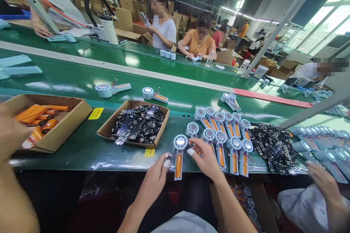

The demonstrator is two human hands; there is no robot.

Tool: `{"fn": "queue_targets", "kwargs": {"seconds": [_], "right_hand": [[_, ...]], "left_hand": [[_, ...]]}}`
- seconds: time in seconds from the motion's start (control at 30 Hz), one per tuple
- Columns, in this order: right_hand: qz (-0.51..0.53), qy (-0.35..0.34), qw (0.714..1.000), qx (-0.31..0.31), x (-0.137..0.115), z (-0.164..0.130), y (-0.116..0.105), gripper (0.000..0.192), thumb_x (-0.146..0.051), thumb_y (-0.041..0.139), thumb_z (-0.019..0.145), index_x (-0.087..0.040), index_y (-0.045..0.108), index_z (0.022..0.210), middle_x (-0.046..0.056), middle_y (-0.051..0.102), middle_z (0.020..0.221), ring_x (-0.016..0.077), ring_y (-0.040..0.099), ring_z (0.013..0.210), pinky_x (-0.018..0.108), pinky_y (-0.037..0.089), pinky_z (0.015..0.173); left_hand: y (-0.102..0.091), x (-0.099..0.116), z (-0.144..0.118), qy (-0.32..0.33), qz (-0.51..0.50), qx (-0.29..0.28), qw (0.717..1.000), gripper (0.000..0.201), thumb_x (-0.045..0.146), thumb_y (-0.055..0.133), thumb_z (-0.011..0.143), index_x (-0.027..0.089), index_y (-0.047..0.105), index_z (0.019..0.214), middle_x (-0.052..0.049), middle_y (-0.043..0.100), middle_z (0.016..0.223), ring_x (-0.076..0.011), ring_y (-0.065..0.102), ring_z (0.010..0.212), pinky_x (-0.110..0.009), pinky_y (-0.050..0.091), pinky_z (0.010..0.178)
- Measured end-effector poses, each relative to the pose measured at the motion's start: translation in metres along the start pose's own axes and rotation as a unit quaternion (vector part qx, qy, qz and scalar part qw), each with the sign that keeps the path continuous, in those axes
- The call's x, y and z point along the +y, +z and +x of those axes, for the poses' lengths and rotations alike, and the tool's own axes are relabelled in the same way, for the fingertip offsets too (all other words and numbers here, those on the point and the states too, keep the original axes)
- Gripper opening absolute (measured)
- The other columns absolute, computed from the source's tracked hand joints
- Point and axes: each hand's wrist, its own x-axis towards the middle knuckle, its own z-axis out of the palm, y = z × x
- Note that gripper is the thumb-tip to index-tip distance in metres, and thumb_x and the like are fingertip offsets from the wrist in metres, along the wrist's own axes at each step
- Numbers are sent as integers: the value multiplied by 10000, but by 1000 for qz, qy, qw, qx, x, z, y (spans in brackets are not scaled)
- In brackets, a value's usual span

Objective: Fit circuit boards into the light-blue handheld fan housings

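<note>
at the bench edge, left hand (158, 174) fingers pinch the fan unit (179, 156); right hand (203, 158) fingers rest half-open on it.

Both hands, left hand (155, 178) and right hand (206, 160), flank a fan assembly (179, 154) on the green bench (90, 145).

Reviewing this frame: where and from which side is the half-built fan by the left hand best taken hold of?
Judging by its pose, grip the fan unit across its narrow handle, from the near table edge. It lies flat, round head away, orange cell facing up, handle end towards the person. The left hand already touches that near end; the right hand rests beside it among the other fan units.
</note>
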Motion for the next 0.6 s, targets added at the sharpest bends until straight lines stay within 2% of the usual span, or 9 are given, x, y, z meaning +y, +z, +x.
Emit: {"fn": "queue_targets", "kwargs": {"seconds": [0.1,0.23,0.37,0.43,0.5,0.6], "right_hand": [[-6,23,1000,2,1,-7,5,195,-172,599,902,-197,693,1071,57,720,972,151,652,753,251,540,653],[-6,-21,1000,3,-3,-4,23,132,-170,599,911,-197,717,961,62,714,973,141,640,719,237,517,608],[-29,-61,996,-63,-9,6,33,164,-122,561,930,-202,702,904,36,715,896,157,656,807,241,505,678],[-45,-58,994,-80,-10,8,35,164,-97,569,913,-198,697,896,17,698,832,148,628,745,239,486,673],[-46,-56,994,-76,-9,9,36,155,-92,578,896,-191,697,890,14,672,803,142,593,695,235,468,644],[-33,-61,994,-82,-7,7,36,184,-80,557,889,-193,700,916,26,656,836,149,592,718,238,469,643]], "left_hand": [[1,2,-6,-38,-23,19,999,467,381,324,968,184,544,1330,-117,744,964,-265,719,908,-410,548,855],[1,10,-7,-42,-47,16,998,497,426,313,966,196,482,1372,-119,736,1007,-253,720,916,-422,531,895],[3,17,-7,-40,-67,45,996,441,413,345,932,195,516,1276,-130,718,1068,-219,695,739,-376,544,760],[3,20,-7,-47,-84,62,993,362,385,370,907,202,552,1162,-97,716,976,-190,646,623,-342,526,664],[3,23,-7,-60,-106,62,991,280,364,392,880,213,570,1036,-34,683,792,-172,592,540,-312,494,597],[1,26,-6,-87,-137,44,986,264,366,402,858,216,576,987,39,570,589,-162,527,463,-284,444,529]]}}
